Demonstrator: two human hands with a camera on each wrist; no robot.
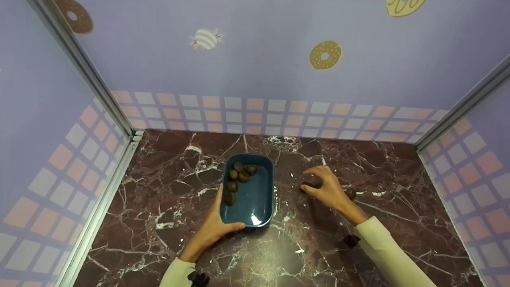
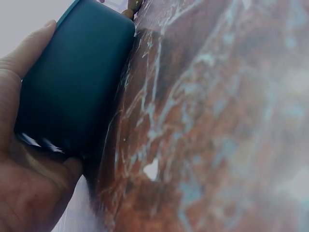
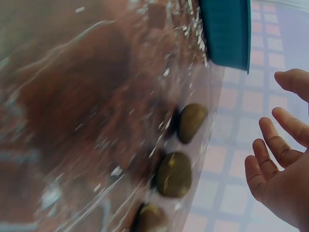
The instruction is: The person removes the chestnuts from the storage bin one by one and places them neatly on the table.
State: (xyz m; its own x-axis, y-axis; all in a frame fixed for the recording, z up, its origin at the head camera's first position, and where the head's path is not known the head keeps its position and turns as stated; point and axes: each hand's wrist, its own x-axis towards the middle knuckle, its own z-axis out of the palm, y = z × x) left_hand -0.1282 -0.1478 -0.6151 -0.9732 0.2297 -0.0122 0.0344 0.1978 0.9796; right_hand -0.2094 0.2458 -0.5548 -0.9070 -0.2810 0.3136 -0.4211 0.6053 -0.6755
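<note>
A teal rectangular dish [image 1: 257, 199] stands on the marble-patterned surface, with several smooth brown rounded pieces [image 1: 244, 176] along its left side and far end. My left hand [image 1: 215, 226] grips its near left corner, thumb along the near end and fingers along the left side. To the right of the dish, my right hand [image 1: 331, 192] hovers with thumb and index finger spread apart and nothing between them. Three loose brown pieces [image 3: 174, 175] lie in a row in the right wrist view, beside the relaxed fingers. In the head view the right hand partly hides them.
Purple walls [image 1: 263, 75] with a pink and white checked border enclose the back and both sides of the dark red marbled surface [image 1: 179, 191]. Metal rails [image 1: 95, 211] run along the wall corners and the left edge.
</note>
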